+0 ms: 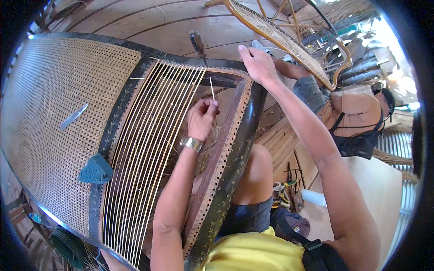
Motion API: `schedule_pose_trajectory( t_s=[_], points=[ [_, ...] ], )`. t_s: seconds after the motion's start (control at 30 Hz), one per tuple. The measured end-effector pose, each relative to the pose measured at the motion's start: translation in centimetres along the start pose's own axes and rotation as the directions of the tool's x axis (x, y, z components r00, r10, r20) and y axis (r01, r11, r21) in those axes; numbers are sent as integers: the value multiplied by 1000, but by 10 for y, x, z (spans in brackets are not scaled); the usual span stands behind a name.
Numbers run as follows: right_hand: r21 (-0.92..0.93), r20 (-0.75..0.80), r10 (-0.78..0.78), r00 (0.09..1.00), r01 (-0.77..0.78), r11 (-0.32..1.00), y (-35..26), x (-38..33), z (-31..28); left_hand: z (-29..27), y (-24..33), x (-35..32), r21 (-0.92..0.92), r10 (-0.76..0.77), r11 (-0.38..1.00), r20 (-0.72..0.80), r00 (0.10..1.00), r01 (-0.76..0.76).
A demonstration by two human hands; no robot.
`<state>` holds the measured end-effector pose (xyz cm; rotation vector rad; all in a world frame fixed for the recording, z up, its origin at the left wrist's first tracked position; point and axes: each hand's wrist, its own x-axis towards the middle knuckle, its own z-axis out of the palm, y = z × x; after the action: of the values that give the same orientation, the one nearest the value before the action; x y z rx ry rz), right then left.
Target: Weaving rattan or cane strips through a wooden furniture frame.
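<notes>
My left hand (202,119), with a metal-banded watch (191,143) on its wrist, is inside the open part of a dark wooden frame (237,176). Its thumb and fingers pinch a pale cane strand (212,88) that points up toward the far rail. At the frame's far right corner is my right hand (260,65), thumb stretched out; its other fingers are mostly hidden. Beside the open part, several parallel cane strands (144,135) span the frame. A dark-handled awl-like tool (196,43) stands upright at the far rail, near the last strand.
On the left, a finished woven cane panel (54,86) bears a knife blade (73,116); a blue sponge-like block (96,169) sits at its edge. A person (357,108) sits at right, near a curved cane-seated chair frame (280,36). Hand tools (284,192) lie beside my leg.
</notes>
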<state>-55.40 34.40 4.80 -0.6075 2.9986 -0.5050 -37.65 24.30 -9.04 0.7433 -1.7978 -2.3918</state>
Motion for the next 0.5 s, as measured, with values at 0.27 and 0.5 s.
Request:
schedule_pose_trajectory(
  t_s=[0.27, 0.5],
  points=[
    [16, -9, -1, 1000, 2, 1000, -2, 0, 0, -1, 26, -34, 96, 572, 820, -115, 812, -564],
    [8, -7, -12, 1000, 12, 1000, 3, 3, 0, 11, 28, -12, -376, 435, 837, 15, 900, -398]
  ],
)
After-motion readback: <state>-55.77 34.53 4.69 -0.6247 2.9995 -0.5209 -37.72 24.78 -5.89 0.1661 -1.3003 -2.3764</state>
